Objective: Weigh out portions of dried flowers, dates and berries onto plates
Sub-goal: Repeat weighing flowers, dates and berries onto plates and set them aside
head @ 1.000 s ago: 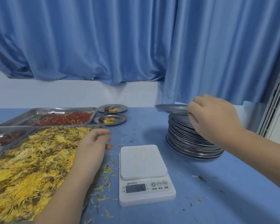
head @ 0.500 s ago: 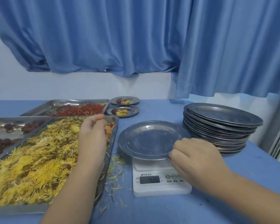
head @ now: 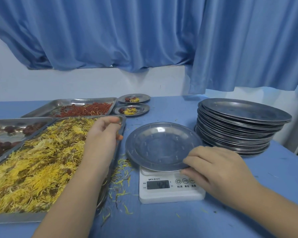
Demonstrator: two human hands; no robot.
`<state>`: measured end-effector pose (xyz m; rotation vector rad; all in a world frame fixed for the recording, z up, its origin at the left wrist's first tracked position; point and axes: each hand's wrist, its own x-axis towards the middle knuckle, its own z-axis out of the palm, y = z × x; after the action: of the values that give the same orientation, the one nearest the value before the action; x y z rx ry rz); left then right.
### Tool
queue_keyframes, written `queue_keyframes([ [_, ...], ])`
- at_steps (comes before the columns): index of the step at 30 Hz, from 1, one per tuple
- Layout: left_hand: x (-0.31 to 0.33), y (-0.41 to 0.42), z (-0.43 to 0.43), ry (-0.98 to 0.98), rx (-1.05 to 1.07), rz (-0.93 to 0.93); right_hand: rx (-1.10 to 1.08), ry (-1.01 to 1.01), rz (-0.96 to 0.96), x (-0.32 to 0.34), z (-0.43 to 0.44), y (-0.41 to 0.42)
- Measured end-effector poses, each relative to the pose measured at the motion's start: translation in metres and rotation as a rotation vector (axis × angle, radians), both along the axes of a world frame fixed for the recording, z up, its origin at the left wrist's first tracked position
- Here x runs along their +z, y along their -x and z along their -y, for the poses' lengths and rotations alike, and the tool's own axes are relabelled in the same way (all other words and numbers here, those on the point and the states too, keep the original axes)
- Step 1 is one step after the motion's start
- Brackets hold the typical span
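Plate [head: 158,145] atop scale [head: 170,191], plate stack [head: 236,131] beside

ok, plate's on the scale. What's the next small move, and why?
Probably let go of the empty steel plate and tare the white digital scale. The right hand grips the plate's near rim. The plate holds nothing, yet the display shows blurred digits that look non-zero. The buttons sit right beside those fingers.

Round steel plate [head: 159,145] flat atop white scale [head: 170,194], just right of yellow dried flowers [head: 33,165] in steel tray [head: 15,218].
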<state>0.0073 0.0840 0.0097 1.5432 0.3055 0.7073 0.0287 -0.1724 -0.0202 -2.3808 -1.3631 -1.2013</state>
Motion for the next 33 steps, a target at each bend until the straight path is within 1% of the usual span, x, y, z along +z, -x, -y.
queue_keyframes([
  [3,0.000,0.000,0.003,-0.048,-0.004,-0.019,0.004,-0.035,-0.091,-0.002,0.011,0.004],
  [5,-0.001,0.000,0.004,-0.082,0.001,-0.033,0.012,-0.059,-0.205,-0.005,0.018,0.005],
  [7,-0.003,-0.001,0.003,-0.121,0.001,-0.050,0.001,-0.147,-0.410,-0.008,0.025,0.008],
  [10,-0.006,-0.004,0.002,-0.155,0.003,-0.069,-0.013,-0.372,-0.824,-0.009,0.030,0.008],
  [12,-0.008,-0.005,0.002,-0.172,0.005,-0.081,-0.034,-0.431,-1.077,-0.007,0.030,0.004],
  [17,-0.010,-0.005,0.001,-0.211,-0.003,-0.102,-0.062,-0.541,-1.416,-0.004,0.037,-0.007],
  [23,-0.009,-0.004,0.002,-0.230,-0.011,-0.103,-0.055,-0.572,-1.559,-0.004,0.041,-0.013],
  [33,-0.010,-0.005,-0.001,-0.266,-0.019,-0.114,-0.027,-0.555,-1.570,-0.006,0.041,-0.014],
])
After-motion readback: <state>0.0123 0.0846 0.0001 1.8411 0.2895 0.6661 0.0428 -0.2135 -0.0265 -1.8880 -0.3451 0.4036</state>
